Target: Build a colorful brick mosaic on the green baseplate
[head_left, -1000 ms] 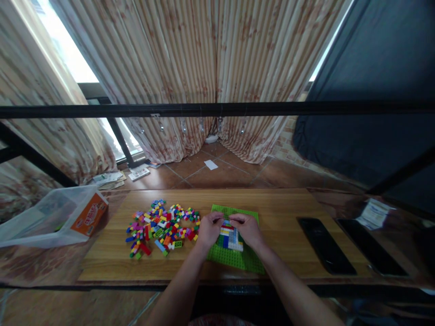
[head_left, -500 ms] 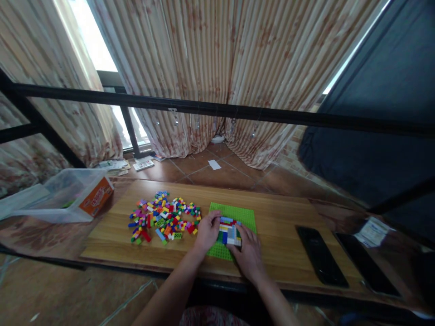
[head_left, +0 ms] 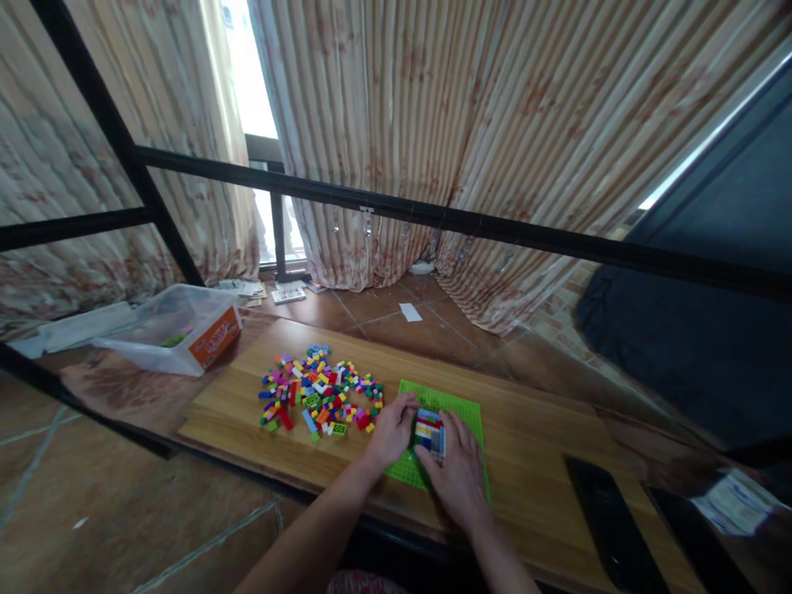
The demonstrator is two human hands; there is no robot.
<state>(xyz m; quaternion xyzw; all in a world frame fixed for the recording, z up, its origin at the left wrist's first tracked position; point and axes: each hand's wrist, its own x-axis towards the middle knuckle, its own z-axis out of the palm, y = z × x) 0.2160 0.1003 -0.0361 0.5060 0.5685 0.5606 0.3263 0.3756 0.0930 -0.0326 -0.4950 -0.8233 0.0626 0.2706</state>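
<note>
A block of joined toy bricks [head_left: 428, 431] in white, red, yellow and blue sits over the green studded baseplate [head_left: 406, 473]. My left hand [head_left: 391, 431] is at the block's left side, with its thumb and fingers curled in at the upper left corner. From the right, my right hand [head_left: 459, 469] wraps the block, fingers along the far right edge and thumb at the near side. Both hands grip the block between them. The fingers hide its right part, and I cannot tell whether it is pressed onto the plate.
Left of the plate lies a heap of loose toy bricks [head_left: 322, 388] on the wooden board [head_left: 520, 429]. A clear plastic box [head_left: 164, 330] with an orange label stands beyond the board's left end. A black phone-like slab [head_left: 612, 524] lies at right. A black metal bar [head_left: 396, 206] crosses above.
The view has turned and tilted, so the scene sits differently in frame. My right hand has come further over the block and covers more of it. My left hand keeps to its left side.
</note>
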